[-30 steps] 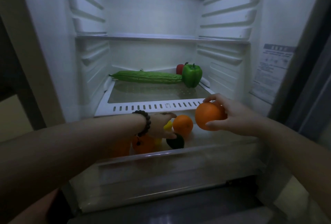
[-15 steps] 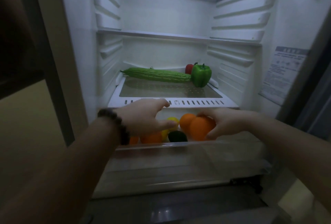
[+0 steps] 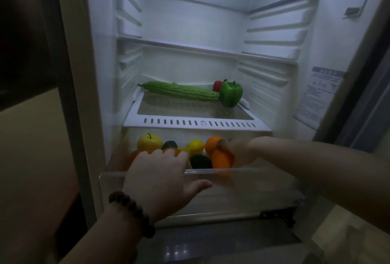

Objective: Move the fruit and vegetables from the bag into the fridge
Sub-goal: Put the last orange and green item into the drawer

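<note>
Fingers of the right hand (image 3: 236,153) wrap an orange (image 3: 221,159), likely firm and best cupped around its middle, while the left hand (image 3: 160,177) grips the drawer rim (image 3: 253,171)

place: home kitchen | evidence: open fridge (image 3: 190,31), produce on shelf (image 3: 196,123), crisper drawer (image 3: 242,190)
</note>
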The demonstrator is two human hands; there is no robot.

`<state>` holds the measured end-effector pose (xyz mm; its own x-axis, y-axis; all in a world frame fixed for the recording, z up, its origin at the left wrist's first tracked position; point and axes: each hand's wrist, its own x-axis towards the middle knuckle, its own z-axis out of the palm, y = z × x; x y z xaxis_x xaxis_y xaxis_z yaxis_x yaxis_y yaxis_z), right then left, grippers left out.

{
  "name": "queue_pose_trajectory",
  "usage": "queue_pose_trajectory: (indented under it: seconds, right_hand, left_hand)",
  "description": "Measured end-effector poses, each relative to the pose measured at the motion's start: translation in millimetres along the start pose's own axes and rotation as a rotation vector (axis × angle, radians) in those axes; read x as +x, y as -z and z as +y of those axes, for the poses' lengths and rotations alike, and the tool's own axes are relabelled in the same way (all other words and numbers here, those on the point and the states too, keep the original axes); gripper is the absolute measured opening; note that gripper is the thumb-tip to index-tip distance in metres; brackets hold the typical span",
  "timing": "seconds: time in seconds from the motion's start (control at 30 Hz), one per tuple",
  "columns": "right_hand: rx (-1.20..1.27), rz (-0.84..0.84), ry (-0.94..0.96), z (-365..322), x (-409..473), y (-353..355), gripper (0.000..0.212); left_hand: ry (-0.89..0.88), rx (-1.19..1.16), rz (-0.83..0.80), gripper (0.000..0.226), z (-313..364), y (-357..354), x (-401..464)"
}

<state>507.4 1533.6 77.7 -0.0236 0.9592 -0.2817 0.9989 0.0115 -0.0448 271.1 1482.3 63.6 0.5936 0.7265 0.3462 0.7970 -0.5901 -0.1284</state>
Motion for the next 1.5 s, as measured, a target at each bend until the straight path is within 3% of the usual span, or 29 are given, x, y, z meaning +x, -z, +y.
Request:
queue_pose_trajectory:
  seconds: [0.23,0.4,0.5,0.7,0.9,1.03,1.27,1.37,1.5]
  right_hand:
    - [-0.025,-0.066,-0.162,9,13,-6,0.058]
    - [-0.030,-0.090,-0.188,8,9,0,0.055]
    - [-0.105,-0.122,-0.173,5,-4,14,0.066]
    - [0.070,0.192,0.008,-17,-51,29,0.059]
    - [0.168,0.397,0.119,-36,-96,7,0.053]
    - [0.273,0.389,0.103,-38,-112,-19,0.055]
    - [0.120,0.525,0.047,-48,-143,-57,0.062]
    - [0.209,0.625,0.018,-48,-171,-67,0.063]
    - [0.151,0.776,-0.049,-49,-221,-83,0.068]
  left_hand:
    - [-0.009,-0.005,0.067,0.074,-1,-4,-1]
    - [-0.020,0.009,0.100,0.072,-1,-5,-2]
    - [-0.029,0.019,0.118,0.071,-2,-5,-2]
    - [-0.020,0.014,0.145,0.064,0,-4,-5]
    - [0.010,0.010,0.207,0.064,0,-9,-7]
    - [0.041,-0.022,0.304,0.063,3,-14,-11]
    - [0.071,-0.099,0.340,0.047,22,-18,-30]
    - [0.043,-0.160,0.306,0.058,38,-14,-43]
    - [-0.053,-0.282,0.256,0.066,78,-2,-63]
